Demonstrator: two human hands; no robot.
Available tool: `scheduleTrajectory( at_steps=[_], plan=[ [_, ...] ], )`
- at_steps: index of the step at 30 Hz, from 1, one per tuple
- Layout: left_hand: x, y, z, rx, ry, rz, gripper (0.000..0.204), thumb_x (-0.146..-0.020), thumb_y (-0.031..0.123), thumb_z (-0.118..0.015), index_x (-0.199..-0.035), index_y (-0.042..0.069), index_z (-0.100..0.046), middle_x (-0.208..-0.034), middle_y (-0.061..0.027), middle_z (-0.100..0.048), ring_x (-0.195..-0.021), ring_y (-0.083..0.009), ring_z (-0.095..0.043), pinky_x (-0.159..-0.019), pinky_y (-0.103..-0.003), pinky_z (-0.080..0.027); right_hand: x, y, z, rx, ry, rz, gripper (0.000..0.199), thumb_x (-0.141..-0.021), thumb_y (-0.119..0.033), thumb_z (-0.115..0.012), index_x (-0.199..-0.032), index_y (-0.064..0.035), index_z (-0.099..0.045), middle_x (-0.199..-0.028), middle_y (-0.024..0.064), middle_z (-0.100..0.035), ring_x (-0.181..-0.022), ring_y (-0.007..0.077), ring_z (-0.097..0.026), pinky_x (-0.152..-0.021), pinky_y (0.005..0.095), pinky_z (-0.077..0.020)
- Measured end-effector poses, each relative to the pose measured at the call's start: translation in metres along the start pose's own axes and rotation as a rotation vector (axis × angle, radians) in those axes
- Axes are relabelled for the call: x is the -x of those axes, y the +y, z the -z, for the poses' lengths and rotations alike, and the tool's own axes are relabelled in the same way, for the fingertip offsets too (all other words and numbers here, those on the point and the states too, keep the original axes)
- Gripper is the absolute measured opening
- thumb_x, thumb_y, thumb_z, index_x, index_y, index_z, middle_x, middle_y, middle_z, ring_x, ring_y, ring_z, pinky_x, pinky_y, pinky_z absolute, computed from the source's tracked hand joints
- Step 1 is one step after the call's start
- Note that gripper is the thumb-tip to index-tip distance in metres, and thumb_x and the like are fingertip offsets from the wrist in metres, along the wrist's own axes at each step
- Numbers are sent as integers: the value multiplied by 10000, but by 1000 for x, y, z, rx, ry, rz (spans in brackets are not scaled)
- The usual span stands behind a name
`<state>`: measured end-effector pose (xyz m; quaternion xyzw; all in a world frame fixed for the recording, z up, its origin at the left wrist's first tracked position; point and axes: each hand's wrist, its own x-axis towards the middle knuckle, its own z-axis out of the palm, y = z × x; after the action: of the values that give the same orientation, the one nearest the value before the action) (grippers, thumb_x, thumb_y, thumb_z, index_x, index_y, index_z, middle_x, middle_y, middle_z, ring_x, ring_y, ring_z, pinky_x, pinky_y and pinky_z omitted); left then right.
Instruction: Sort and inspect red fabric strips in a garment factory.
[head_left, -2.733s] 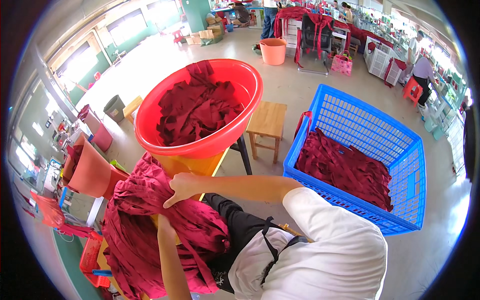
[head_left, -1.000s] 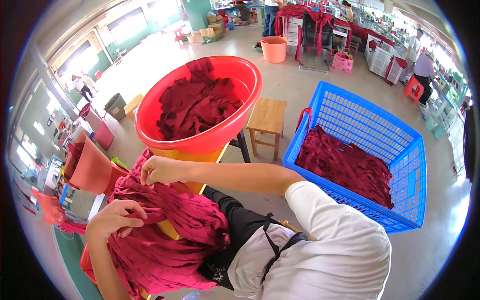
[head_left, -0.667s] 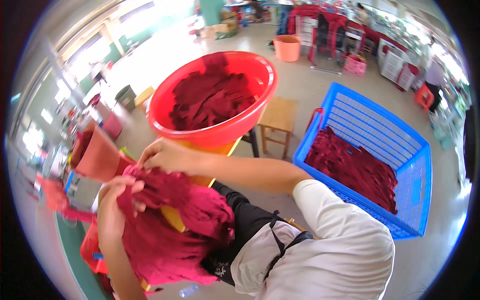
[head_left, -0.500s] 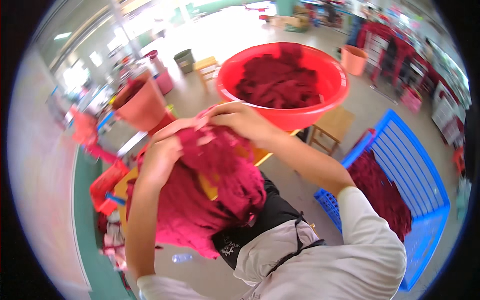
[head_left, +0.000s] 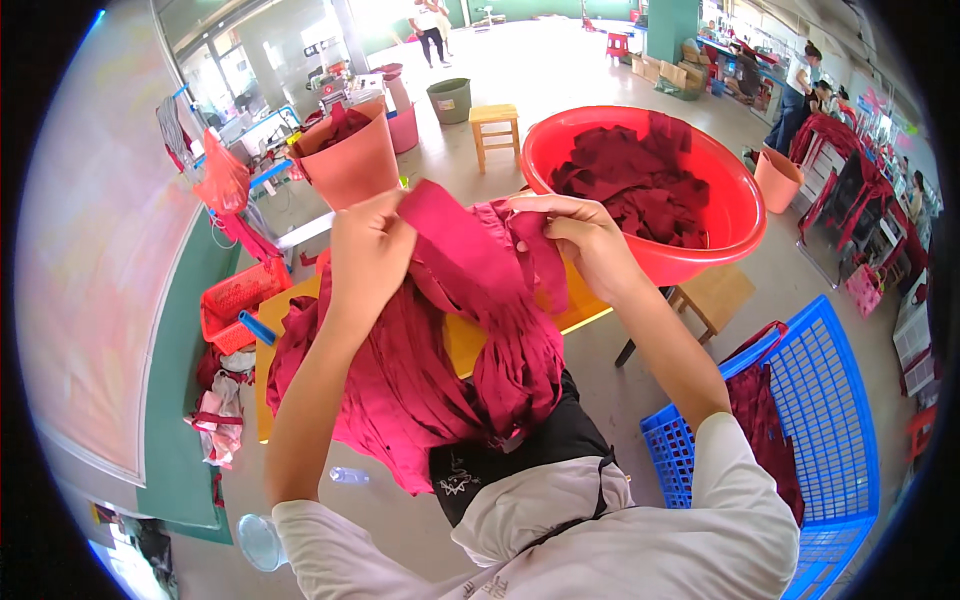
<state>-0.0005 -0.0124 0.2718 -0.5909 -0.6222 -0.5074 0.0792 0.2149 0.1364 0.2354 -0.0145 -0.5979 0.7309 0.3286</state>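
The left hand (head_left: pixel 368 245) grips one end of a crimson fabric strip (head_left: pixel 470 255); the right hand (head_left: pixel 580 235) pinches its other end, above the yellow table's (head_left: pixel 462 340) cloth heap (head_left: pixel 400 380), beside the red basin (head_left: pixel 720 225).

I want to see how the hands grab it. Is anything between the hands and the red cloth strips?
No. Both the left hand and the right hand already grip the red cloth strips directly; nothing visible lies between.

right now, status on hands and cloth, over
Left hand and right hand both gripping crimson fabric strips. Round red plastic basin just beyond. Nothing blocking.
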Motion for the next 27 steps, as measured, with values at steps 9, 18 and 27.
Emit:
scheduleTrajectory(
  at_steps=[9,18,27],
  plan=[
    [-16,2,-10,823,171,387,225,-959,93,-452,-1028,-20,-634,-710,-51,-596,-649,-127,-607,-637,-271,-512,6,-4,-13,611,-123,221,460,-765,142,-518,-1145,-27,-715,-1018,76,-723,-949,141,-657,-873,283,-505],
    [-12,16,-11,941,-32,535,442,-985,317,-499,-611,83,-479,-454,-22,-405,-362,-131,-400,-385,-280,-355,-2,1,-45,1018,22,791,224,-794,31,-683,-1011,-19,-704,-845,120,-674,-715,256,-654,-637,335,-513],
    [0,63,-18,724,-441,426,232,-973,152,-501,-1066,-5,-643,-724,-19,-598,-512,-82,-529,-449,-222,-397,-3,-28,-68,938,98,897,107,-829,-43,-740,-905,20,-699,-1087,115,-595,-899,213,-597,-780,296,-490]
  ],
)
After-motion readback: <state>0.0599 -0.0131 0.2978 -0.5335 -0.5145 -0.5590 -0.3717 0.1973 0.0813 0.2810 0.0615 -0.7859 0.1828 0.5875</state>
